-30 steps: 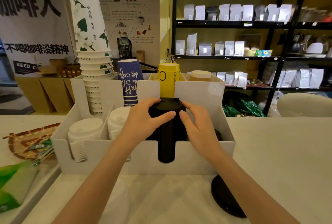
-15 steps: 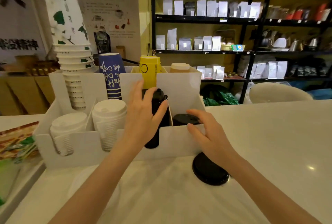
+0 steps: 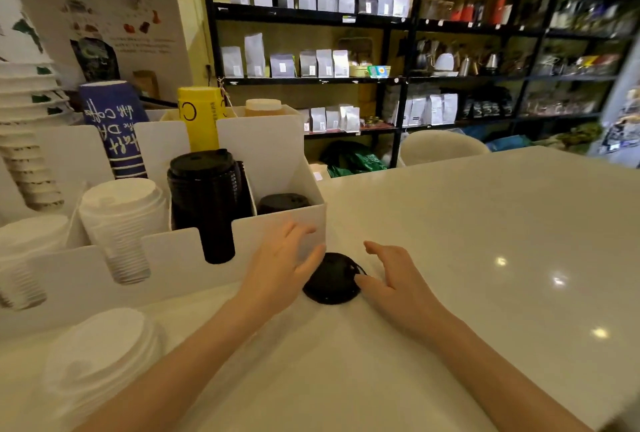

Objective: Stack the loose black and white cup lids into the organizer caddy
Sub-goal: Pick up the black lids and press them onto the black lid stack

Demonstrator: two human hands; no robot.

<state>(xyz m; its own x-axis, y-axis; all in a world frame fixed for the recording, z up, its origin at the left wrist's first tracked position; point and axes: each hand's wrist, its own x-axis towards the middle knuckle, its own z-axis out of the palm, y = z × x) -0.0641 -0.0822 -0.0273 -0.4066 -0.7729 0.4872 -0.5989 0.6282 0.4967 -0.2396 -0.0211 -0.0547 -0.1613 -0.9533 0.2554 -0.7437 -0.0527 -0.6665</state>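
A loose black lid (image 3: 330, 279) lies on the white counter just in front of the white organizer caddy (image 3: 280, 229). My left hand (image 3: 280, 265) is at its left edge and my right hand (image 3: 394, 279) at its right edge, fingers spread and touching or nearly touching the rim. A tall stack of black lids (image 3: 207, 196) stands in a caddy slot, with a short black stack (image 3: 282, 203) in the slot to its right. White lid stacks (image 3: 123, 220) fill the slots further left. Loose white lids (image 3: 100, 352) lie on the counter at lower left.
Paper cup stacks, blue (image 3: 112, 126), yellow (image 3: 201, 116) and white with green print (image 3: 29, 140), rise behind the caddy. The white counter (image 3: 485, 258) stretches to the right. Black shelves (image 3: 398, 78) with bags and kettles stand behind it, and a white chair back (image 3: 440, 146).
Both hands left the tall black lid stack in the caddy and came down to the loose black lid on the counter. My view turned right.
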